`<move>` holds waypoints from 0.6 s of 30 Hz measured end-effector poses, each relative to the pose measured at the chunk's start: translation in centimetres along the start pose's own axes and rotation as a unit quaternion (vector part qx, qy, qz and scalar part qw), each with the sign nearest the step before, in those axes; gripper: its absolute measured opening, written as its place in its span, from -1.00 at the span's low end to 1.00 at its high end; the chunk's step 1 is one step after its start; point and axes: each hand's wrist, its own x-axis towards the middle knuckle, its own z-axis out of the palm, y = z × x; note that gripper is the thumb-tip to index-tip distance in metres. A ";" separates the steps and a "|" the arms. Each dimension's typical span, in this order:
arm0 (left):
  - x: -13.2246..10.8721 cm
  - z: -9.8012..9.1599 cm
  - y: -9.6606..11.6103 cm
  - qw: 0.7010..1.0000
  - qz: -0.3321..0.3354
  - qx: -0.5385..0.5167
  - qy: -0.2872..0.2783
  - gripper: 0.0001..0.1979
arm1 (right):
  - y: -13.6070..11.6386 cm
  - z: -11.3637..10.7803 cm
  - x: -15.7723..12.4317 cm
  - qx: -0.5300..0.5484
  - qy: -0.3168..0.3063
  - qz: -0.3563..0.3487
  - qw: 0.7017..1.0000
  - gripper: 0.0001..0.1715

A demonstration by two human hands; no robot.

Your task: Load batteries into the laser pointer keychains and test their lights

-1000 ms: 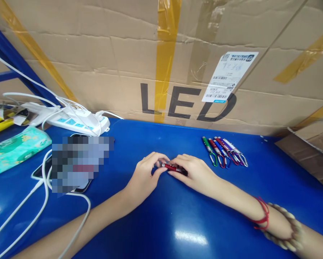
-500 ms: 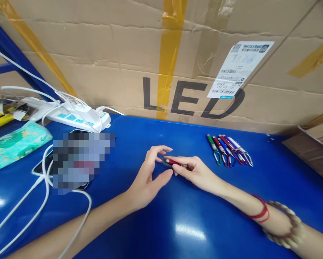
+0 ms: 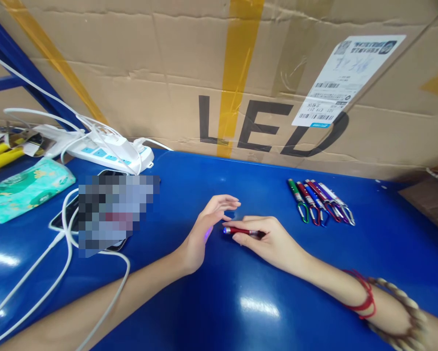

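Observation:
My right hand (image 3: 268, 241) grips a small red torch (image 3: 239, 230) and points its lit tip to the left. A faint violet spot of light falls on the palm of my left hand (image 3: 204, 229). That hand is held up edge-on just left of the tip, fingers stretched out, holding nothing. Both hands rest low over the blue table (image 3: 219, 302). A red cord and a bead bracelet circle my right wrist (image 3: 368, 297).
Several small coloured torches with clips (image 3: 321, 201) lie in a row at the right. A large cardboard box marked LED (image 3: 241, 87) stands behind. At the left are a white power strip (image 3: 109, 151), white cables, a phone and a green tissue pack (image 3: 25, 190).
My left hand let go of the red torch and opened flat beside its tip. The torch now shines on my palm. The view shifted slightly.

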 end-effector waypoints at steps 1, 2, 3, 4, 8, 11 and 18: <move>0.0 0.0 0.0 1.000 0.000 0.002 -0.001 -0.65 | -0.1 0.1 -0.1 -0.008 0.004 0.002 1.000 -0.71; 0.0 0.0 0.0 1.000 0.000 0.004 -0.002 -0.66 | -0.1 0.1 -0.1 -0.016 0.008 0.004 1.000 -0.72; -0.1 0.0 0.0 1.000 -0.001 0.007 -0.001 -0.66 | -0.1 0.2 -0.2 -0.022 0.012 0.007 1.000 -0.73; -0.1 0.0 0.0 1.000 -0.001 0.012 0.000 -0.67 | -0.1 0.2 -0.2 -0.027 0.016 0.008 0.999 -0.74; -0.2 0.0 0.0 1.000 -0.004 0.027 0.001 -0.68 | 0.0 0.0 -0.2 -0.034 0.012 -0.005 0.999 -0.73; -0.2 0.0 0.0 1.000 -0.003 0.020 0.005 -0.68 | 0.1 -0.3 -0.1 -0.035 -0.005 -0.015 0.999 -0.70; -0.4 0.1 0.4 1.000 -0.007 0.028 -0.003 -0.66 | 0.3 -0.3 -0.1 -0.018 -0.002 -0.004 1.000 -0.76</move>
